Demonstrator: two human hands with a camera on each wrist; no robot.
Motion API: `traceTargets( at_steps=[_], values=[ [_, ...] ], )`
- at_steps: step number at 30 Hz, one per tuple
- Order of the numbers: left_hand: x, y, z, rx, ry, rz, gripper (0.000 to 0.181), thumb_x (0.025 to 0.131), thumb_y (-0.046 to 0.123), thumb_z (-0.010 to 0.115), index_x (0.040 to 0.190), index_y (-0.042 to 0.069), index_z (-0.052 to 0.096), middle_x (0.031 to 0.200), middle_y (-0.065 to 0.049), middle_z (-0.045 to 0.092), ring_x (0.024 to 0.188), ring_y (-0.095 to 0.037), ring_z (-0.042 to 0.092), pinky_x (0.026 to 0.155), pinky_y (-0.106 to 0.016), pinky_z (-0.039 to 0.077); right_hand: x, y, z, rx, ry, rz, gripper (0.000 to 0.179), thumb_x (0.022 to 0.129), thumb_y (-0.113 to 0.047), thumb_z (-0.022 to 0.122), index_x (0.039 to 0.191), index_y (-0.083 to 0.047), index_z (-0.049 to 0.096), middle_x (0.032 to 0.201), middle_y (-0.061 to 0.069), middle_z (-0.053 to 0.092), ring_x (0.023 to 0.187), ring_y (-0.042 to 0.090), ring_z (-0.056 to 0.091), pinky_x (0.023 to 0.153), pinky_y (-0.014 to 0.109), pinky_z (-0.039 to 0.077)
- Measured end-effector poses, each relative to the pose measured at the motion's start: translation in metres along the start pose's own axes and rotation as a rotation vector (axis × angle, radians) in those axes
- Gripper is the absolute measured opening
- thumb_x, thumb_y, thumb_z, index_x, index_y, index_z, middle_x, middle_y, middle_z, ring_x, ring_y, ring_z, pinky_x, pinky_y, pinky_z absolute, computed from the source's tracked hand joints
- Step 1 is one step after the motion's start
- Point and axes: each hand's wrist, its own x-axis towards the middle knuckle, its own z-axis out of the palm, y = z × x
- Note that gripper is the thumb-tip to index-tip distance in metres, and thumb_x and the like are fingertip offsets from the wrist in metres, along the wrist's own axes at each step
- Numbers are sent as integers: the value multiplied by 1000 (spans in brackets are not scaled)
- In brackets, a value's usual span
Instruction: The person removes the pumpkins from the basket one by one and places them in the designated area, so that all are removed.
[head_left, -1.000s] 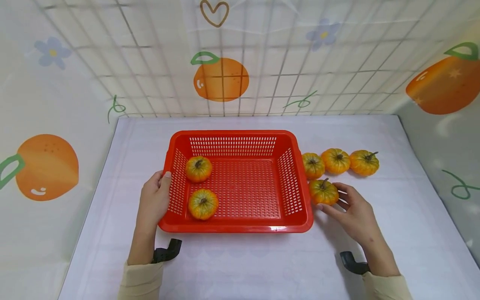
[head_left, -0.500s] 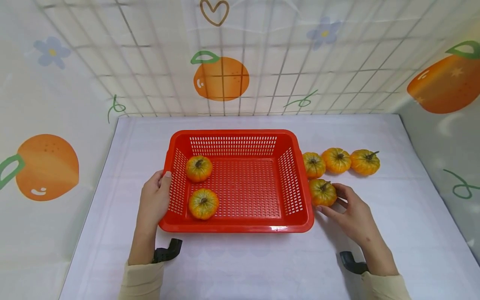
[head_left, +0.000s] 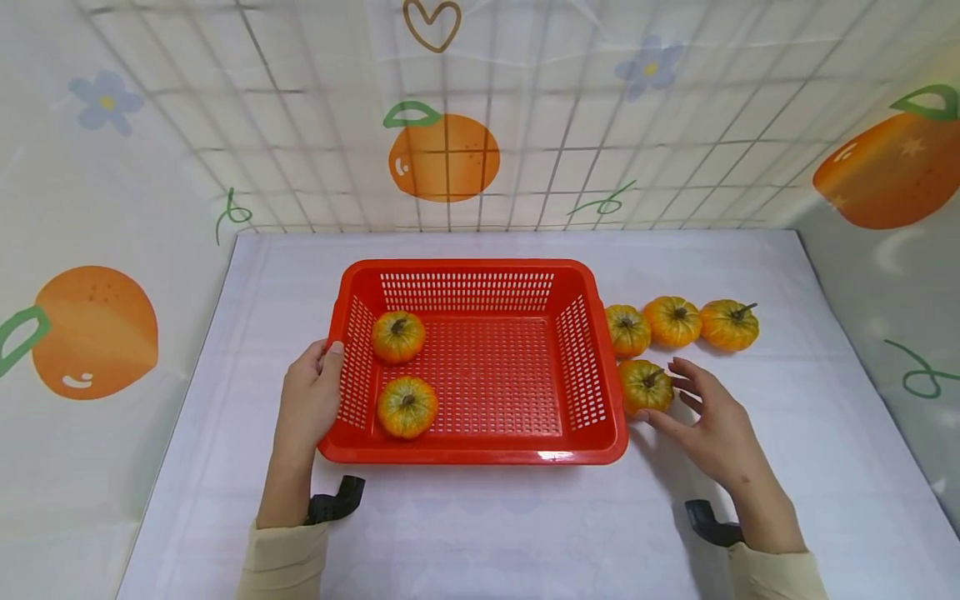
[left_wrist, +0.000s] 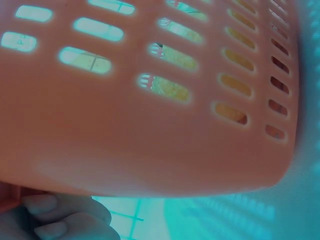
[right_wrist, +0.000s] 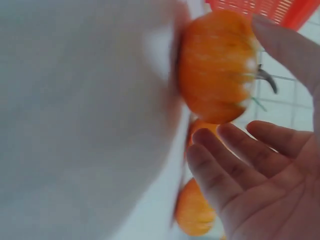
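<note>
A red plastic basket (head_left: 472,457) stands mid-table, its left rim gripped by my left hand (head_left: 313,392). In the left wrist view, curled fingers (left_wrist: 75,227) show beneath the basket's rim (left_wrist: 125,155). Inside the basket, at its left side, lie two small orange pumpkins, one farther (head_left: 397,337) and one nearer (head_left: 407,407). Just outside the right wall sits another pumpkin (head_left: 643,388). My right hand (head_left: 712,429) is spread beside it; in the right wrist view the fingers stand apart from that pumpkin (right_wrist: 215,65), and thumb contact is unclear.
Behind that pumpkin, three more form a row to the right of the basket: left (head_left: 627,331), middle (head_left: 672,322) and right (head_left: 729,325). A white cloth (head_left: 480,533) covers the table. Printed curtains (head_left: 525,100) enclose the back and sides.
The right hand's fingers have spread away from the nearest pumpkin, which moved slightly left, towards the basket, and stays on the table. The left hand and basket keep their place.
</note>
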Motion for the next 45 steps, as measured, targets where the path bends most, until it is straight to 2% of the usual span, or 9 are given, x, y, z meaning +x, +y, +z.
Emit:
traceTargets(
  at_steps=[6,10,14,19,24,26,30,37,45],
  values=[
    [-1,2,-1,3,1,-9,57,111,48,44,153,11,50,125,-13,69,101,-29,68,82,-40,63,1,-23,-14,-32,82,-88,90,86,-23,89,157,-1,38,151,27,47,132,50,50,95,64,47],
    [-1,2,-1,-2,-2,-12,57,111,48,44,153,11,50,126,-13,68,102,-29,68,83,-40,62,4,-49,-22,-27,90,-160,89,86,-24,89,158,-5,41,152,25,47,134,48,49,96,67,46],
    [-1,3,0,-9,-6,-8,57,110,48,44,154,11,50,126,-13,68,102,-29,68,83,-41,62,9,-82,-30,-49,69,-249,88,84,-25,91,158,-8,44,153,22,48,131,46,51,95,71,49],
    [1,1,-1,-3,9,22,55,111,47,44,150,10,53,119,-14,70,97,-29,68,77,-37,63,18,-128,-37,-97,5,-367,84,85,-27,90,156,-14,48,155,13,49,136,38,49,88,66,56],
    [2,0,-1,2,3,42,53,111,46,43,148,9,55,115,-15,70,94,-28,66,74,-34,60,33,-168,-34,-155,-107,-502,81,90,-36,85,158,-14,45,158,8,46,144,32,43,105,62,48],
    [3,-1,-1,6,0,42,53,111,46,43,148,10,56,114,-14,70,93,-28,66,74,-33,60,39,-182,-30,-185,-148,-557,82,91,-39,83,158,-12,44,159,9,46,145,32,42,108,61,45],
    [2,-1,-1,13,7,50,54,111,48,43,147,10,56,111,-14,69,92,-28,65,74,-34,60,51,-208,-15,-241,-222,-661,84,91,-43,82,158,-9,44,157,13,47,144,33,44,107,56,49],
    [2,-3,-4,13,13,50,53,111,46,43,147,10,56,108,-14,69,90,-28,65,72,-34,60,70,-247,26,-344,-375,-813,84,90,-43,84,156,-7,47,155,12,50,144,29,45,113,47,45],
    [4,-1,-3,7,8,32,53,111,47,44,149,11,55,112,-13,69,92,-28,66,73,-35,61,88,-261,82,-446,-608,-819,85,87,-46,85,156,-12,48,155,7,52,141,22,48,109,40,49]
  ],
)
